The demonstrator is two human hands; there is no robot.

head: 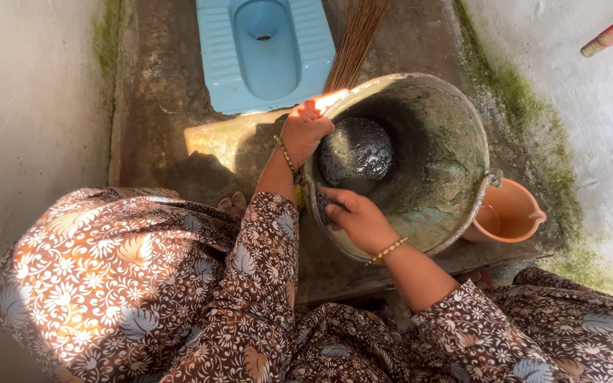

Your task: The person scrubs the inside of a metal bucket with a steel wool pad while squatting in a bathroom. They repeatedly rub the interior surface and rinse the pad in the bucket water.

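Crouching low, the person wears a brown floral garment [150,284] with long sleeves and a bead bracelet on each wrist. Right hand [358,218] lies inside the near wall of the bucket [455,142], fingers curled and pressed onto a dark scrubber [326,204] against the grimy inner surface. Left hand [305,131] is closed over the bucket's rim on the left side, in bright sun. Bucket is tipped toward the person, mouth facing the camera; its inside is coated green-grey, with dark wet water [356,150] pooled at the bottom. An orange jug [509,211] stands just beside the bucket on the right, touching its handle lug. Floor [157,92] is stained concrete with moss at the wall edges. Behind the bucket, a stick broom [356,39] leans, and farthest off sits a blue squat toilet [264,50].
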